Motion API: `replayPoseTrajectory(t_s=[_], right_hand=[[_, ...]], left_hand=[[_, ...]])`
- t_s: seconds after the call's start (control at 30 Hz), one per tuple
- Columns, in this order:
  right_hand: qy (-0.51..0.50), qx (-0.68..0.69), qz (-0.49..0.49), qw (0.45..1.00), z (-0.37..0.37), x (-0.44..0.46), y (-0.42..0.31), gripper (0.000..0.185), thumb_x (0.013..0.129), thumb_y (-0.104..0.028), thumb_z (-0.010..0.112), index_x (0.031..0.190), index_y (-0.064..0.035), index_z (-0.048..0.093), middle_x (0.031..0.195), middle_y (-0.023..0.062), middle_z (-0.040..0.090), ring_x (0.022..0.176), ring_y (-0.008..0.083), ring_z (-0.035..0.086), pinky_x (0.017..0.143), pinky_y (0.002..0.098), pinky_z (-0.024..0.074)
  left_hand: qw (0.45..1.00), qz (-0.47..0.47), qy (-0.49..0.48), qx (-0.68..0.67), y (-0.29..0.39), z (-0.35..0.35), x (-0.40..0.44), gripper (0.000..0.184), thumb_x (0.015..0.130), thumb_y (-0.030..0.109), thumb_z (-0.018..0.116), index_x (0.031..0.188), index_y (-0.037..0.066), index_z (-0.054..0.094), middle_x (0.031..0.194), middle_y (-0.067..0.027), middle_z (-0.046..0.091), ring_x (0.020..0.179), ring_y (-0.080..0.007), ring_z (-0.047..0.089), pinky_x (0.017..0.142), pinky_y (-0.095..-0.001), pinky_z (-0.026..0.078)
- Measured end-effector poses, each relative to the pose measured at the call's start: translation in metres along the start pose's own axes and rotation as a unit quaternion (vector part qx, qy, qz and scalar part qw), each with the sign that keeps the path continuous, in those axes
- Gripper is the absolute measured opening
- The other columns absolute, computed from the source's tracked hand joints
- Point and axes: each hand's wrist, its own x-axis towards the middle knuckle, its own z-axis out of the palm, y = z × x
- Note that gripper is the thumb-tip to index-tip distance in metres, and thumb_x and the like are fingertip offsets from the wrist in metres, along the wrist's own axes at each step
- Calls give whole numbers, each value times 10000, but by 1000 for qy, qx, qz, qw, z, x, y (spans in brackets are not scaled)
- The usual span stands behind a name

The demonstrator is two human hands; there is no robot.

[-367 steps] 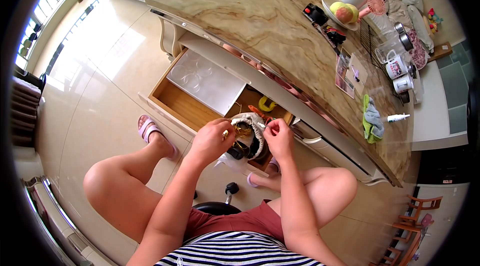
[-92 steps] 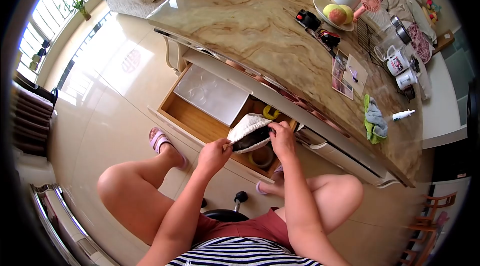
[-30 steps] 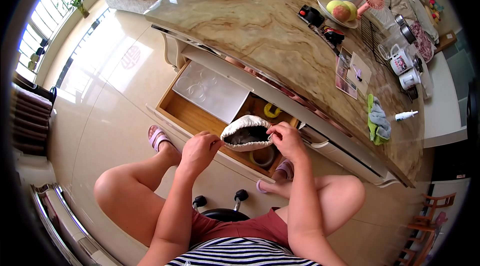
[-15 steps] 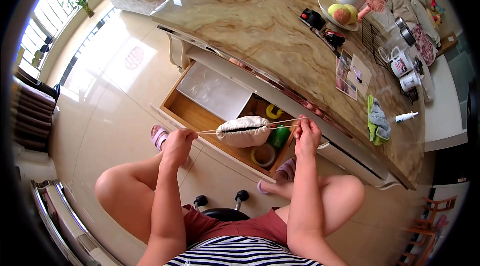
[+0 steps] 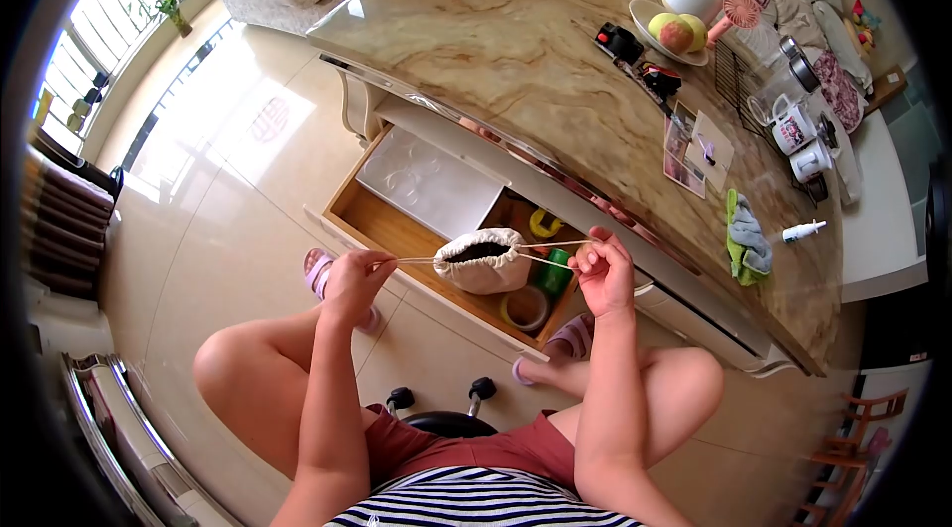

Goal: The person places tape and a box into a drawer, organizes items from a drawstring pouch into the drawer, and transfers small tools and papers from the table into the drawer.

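Observation:
A cream drawstring pouch (image 5: 484, 275) hangs between my hands above the open drawer (image 5: 392, 237), its gathered mouth partly open and dark inside. My left hand (image 5: 357, 281) is closed on the drawstring (image 5: 415, 260) at the pouch's left side. On the other side, my right hand (image 5: 603, 272) grips the cords, with thumb and fingers pinched and the two strands spread apart. Below the pouch, the drawer holds a white tray (image 5: 421, 180), a yellow tape roll (image 5: 544, 223), a green cylinder (image 5: 553, 272) and a wide tape roll (image 5: 526, 308).
Above the drawer is a marble-patterned tabletop (image 5: 476, 41). On it lie a fruit bowl (image 5: 650, 16), a pink handheld fan (image 5: 739, 11), mugs (image 5: 793, 125), a green-grey cloth (image 5: 749, 241) and a small white bottle (image 5: 801, 231). Chair casters (image 5: 481, 390) stand between my legs.
The pouch's mouth has widened from a narrow slit to a larger dark opening. My right hand has shifted slightly, and its cord strands are spread further apart.

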Motion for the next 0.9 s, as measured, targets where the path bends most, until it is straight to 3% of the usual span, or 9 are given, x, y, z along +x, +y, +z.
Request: replayPoseTrajectory(t_s=[0.17, 0.3, 0.4, 0.43, 0.53, 0.6, 0.67, 0.77, 0.9], right_hand=[[-4, -273, -50, 961, 19, -3, 1, 210, 853, -6, 524, 1051, -2, 596, 670, -34, 480, 567, 59, 423, 553, 211, 381], [-41, -610, -101, 785, 33, -6, 15, 242, 797, -134, 703, 1012, -29, 667, 625, -55, 408, 554, 49, 366, 510, 221, 328], [-9, -712, -41, 701, 47, -7, 22, 290, 736, -220, 784, 927, -22, 690, 562, -1, 410, 526, 87, 405, 491, 281, 358], [-5, -724, -5, 690, 44, -5, 23, 274, 749, -267, 763, 866, -30, 691, 673, 125, 624, 628, 176, 606, 599, 321, 473], [-28, -669, -8, 743, 42, -3, 27, 251, 755, -248, 758, 812, -16, 684, 675, 122, 642, 636, 192, 623, 616, 313, 485], [-38, -672, 9, 739, 42, 0, 27, 228, 769, -213, 738, 791, 3, 668, 695, 120, 637, 633, 207, 618, 617, 313, 487], [-80, -659, -43, 747, 37, 2, 31, 211, 781, -183, 712, 777, 18, 648, 743, 127, 632, 640, 202, 607, 618, 309, 484], [-89, -646, -54, 756, 30, 2, 36, 202, 780, -166, 674, 758, 29, 626, 771, 137, 611, 664, 219, 591, 631, 319, 476], [-99, -627, -53, 771, 23, 2, 39, 194, 763, -160, 640, 738, 31, 613, 743, 143, 591, 662, 244, 574, 638, 343, 467]], left_hand=[[976, 105, 99, 160, 0, 23, -6, 315, 762, 234, 726, 1070, 175, 698, 1344, -104, 440, 1239, -338, 379, 1006, -446, 339], [964, 184, 84, 174, 10, 51, -6, 395, 744, 234, 735, 1129, 186, 661, 1280, -87, 508, 1232, -295, 408, 1025, -433, 292], [970, 158, 137, 123, 4, 70, -3, 307, 770, 257, 714, 1041, 115, 687, 1033, -74, 625, 1035, -268, 556, 886, -389, 408], [970, 158, 137, 122, 4, 73, -3, 307, 770, 257, 714, 1041, 115, 687, 1033, -74, 625, 1035, -268, 556, 886, -389, 408], [992, 20, 69, 108, 2, 80, -3, 257, 826, 312, 684, 906, 69, 712, 761, -71, 631, 753, -233, 609, 671, -355, 466], [992, -70, -6, -103, -5, 89, 2, 363, 869, 392, 651, 801, 41, 714, 576, -44, 554, 575, -165, 557, 516, -342, 439], [971, -109, -40, -209, -13, 98, 8, 400, 877, 409, 654, 884, 12, 702, 650, -6, 563, 575, -82, 505, 491, -283, 417], [838, -213, -30, -502, -9, 102, 12, 299, 883, 275, 681, 1029, 20, 626, 806, 12, 566, 563, -38, 447, 475, -176, 368], [796, -239, -15, -556, -3, 102, 17, 235, 861, 231, 709, 915, 17, 627, 760, 7, 585, 569, -48, 474, 480, -188, 381]])
